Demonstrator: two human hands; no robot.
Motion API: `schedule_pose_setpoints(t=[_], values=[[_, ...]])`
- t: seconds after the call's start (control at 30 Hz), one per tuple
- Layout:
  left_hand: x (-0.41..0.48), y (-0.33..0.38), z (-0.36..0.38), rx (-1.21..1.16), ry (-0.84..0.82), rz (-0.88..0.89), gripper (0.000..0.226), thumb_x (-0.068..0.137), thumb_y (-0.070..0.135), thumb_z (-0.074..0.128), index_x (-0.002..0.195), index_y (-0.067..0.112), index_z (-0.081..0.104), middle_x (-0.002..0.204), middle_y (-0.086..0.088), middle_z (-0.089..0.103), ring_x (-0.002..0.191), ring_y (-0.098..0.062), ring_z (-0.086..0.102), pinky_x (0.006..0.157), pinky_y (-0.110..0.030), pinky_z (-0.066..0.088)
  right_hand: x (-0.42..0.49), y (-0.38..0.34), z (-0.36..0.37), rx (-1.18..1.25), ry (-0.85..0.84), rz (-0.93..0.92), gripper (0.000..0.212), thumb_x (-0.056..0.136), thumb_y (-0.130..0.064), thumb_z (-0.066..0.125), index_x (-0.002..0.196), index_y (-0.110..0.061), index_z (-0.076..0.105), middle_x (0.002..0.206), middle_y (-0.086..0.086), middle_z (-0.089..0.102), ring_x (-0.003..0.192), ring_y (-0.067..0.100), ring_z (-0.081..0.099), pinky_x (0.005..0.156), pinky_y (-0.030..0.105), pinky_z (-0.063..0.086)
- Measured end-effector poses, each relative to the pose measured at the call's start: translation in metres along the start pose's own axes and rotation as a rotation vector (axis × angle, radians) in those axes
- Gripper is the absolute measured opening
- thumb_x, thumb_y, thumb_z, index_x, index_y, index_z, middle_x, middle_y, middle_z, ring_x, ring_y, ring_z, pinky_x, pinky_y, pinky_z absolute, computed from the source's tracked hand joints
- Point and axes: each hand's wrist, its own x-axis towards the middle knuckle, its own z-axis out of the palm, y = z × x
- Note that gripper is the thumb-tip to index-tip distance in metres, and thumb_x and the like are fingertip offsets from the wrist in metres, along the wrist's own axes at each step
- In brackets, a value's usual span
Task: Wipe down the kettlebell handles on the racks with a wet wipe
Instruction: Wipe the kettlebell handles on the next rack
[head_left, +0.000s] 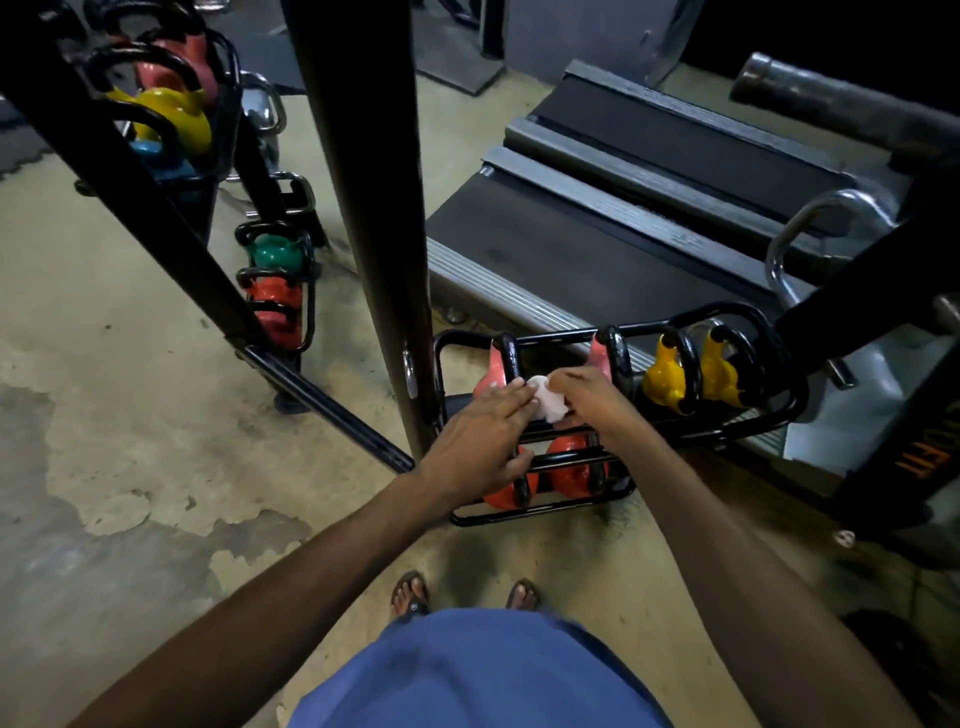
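Treadmill (597, 249) at back; black post (374, 208) left of low black rack (540, 509); top tier holds pink kettlebells (493, 371) and yellow kettlebells (667, 384), orange kettlebells (569, 470) below; left hand (483, 441) flat, fingers straight, tips touching wet wipe (550, 405); right hand (587, 395) pinches the bunched wipe between the two pink handles.

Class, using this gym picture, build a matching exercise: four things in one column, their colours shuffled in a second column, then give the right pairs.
Things:
1. wipe
2. top-right kettlebells
3. bottom kettlebells
4. shirt

Colours:
A. blue
B. white
C. orange-red
D. yellow

Pairs: 1-B, 2-D, 3-C, 4-A
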Motion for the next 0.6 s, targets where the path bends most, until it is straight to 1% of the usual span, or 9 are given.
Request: schedule_pose_setpoints(t=[0.07,0.1,0.17,0.23,0.33,0.4,0.47,0.53,0.6], values=[[0.004,0.003,0.001,0.019,0.01,0.015,0.068,0.095,0.042,0.056,0.152,0.01,0.038,0.163,-0.008,0.029,0.153,-0.02,0.018,0.124,-0.042,0.019,-0.004,0.0,-0.01,-0.019,0.087,-0.077,0.022,0.092,-0.016,0.056,0.086,-0.001,0.071,0.078,0.011,0.061,0.078,0.025,0.06,0.069,0.042,0.052],[0.008,0.005,0.0,0.022,0.02,0.02,0.067,0.096,0.043,0.055,0.152,0.01,0.038,0.163,-0.008,0.028,0.153,-0.02,0.017,0.124,-0.043,0.019,-0.005,-0.003,-0.017,-0.059,0.136,-0.132,0.021,0.092,-0.017,0.057,0.079,-0.007,0.071,0.073,0.006,0.061,0.073,0.02,0.06,0.066,0.04,0.053],[0.017,0.013,-0.001,0.018,0.04,0.03,0.067,0.095,0.043,0.056,0.151,0.01,0.039,0.162,-0.008,0.031,0.153,-0.021,0.019,0.125,-0.043,0.018,-0.009,-0.013,-0.036,-0.215,0.234,-0.297,0.024,0.092,-0.014,0.06,0.069,-0.012,0.066,0.062,-0.005,0.056,0.062,0.009,0.053,0.06,0.034,0.046],[0.031,0.022,0.0,0.007,0.056,0.038,0.066,0.093,0.041,0.06,0.149,0.009,0.043,0.159,-0.01,0.036,0.151,-0.022,0.024,0.125,-0.042,0.018,-0.007,-0.028,-0.06,-0.416,0.334,-0.457,0.019,0.091,-0.014,0.061,0.074,-0.011,0.068,0.063,-0.006,0.058,0.061,0.009,0.053,0.061,0.033,0.042],[0.063,0.041,0.007,-0.03,0.061,0.005,0.067,0.092,0.039,0.062,0.149,0.009,0.044,0.159,-0.009,0.036,0.15,-0.022,0.026,0.125,-0.038,0.016,0.014,-0.045,-0.1,-0.671,0.435,-0.598,0.018,0.09,-0.025,0.057,0.087,-0.016,0.072,0.076,-0.001,0.066,0.072,0.022,0.064,0.065,0.033,0.047],[0.088,0.055,0.014,-0.06,0.058,-0.056,0.07,0.091,0.037,0.064,0.151,0.008,0.041,0.161,-0.009,0.033,0.15,-0.022,0.026,0.124,-0.039,0.019,0.037,-0.051,-0.121,-0.842,0.401,-0.616,0.019,0.093,-0.026,0.057,0.095,-0.017,0.074,0.088,0.007,0.068,0.083,0.03,0.065,0.07,0.036,0.048],[0.108,0.069,0.021,-0.103,0.009,-0.135,0.075,0.089,0.034,0.067,0.153,0.008,0.038,0.163,-0.011,0.029,0.15,-0.023,0.025,0.123,-0.04,0.023,0.058,-0.05,-0.131,-1.013,0.326,-0.556,0.017,0.094,-0.021,0.058,0.101,-0.015,0.073,0.098,0.012,0.068,0.092,0.035,0.065,0.074,0.037,0.049],[0.124,0.078,0.03,-0.087,-0.025,-0.165,0.08,0.087,0.029,0.07,0.155,0.008,0.033,0.164,-0.011,0.023,0.152,-0.023,0.022,0.123,-0.039,0.023,0.073,-0.045,-0.131,-1.121,0.177,-0.505,0.021,0.092,-0.019,0.056,0.101,-0.015,0.074,0.102,0.015,0.071,0.097,0.038,0.067,0.077,0.04,0.054],[0.132,0.086,0.033,-0.086,-0.02,-0.182,0.083,0.087,0.019,0.071,0.157,0.007,0.028,0.166,-0.011,0.019,0.152,-0.023,0.02,0.124,-0.032,0.019,0.085,-0.045,-0.128,-1.179,0.025,-0.493,0.023,0.087,-0.016,0.054,0.096,-0.017,0.075,0.101,0.016,0.073,0.096,0.039,0.069,0.076,0.04,0.056]])
